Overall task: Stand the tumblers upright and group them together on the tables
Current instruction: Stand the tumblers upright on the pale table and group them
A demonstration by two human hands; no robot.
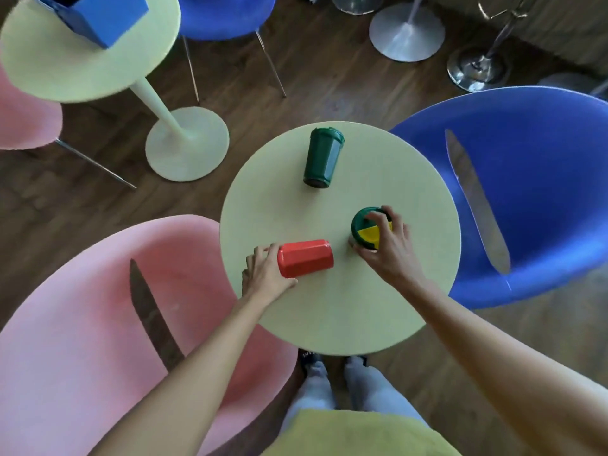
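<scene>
On the round pale-green counter, the left hand wraps its fingers around the wider end of the red tumbler, which lies on its side near the left edge. The right hand grips the upright green-and-yellow tumbler from above, fingers curled about its lid. A dark green tumbler lies tipped over at the far side, well apart from both hands.

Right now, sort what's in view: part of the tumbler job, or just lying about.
Job: red tumbler, dark green tumbler, green and yellow tumbler, round table.
Lying about: blue box, pink chair, blue chair.
</scene>
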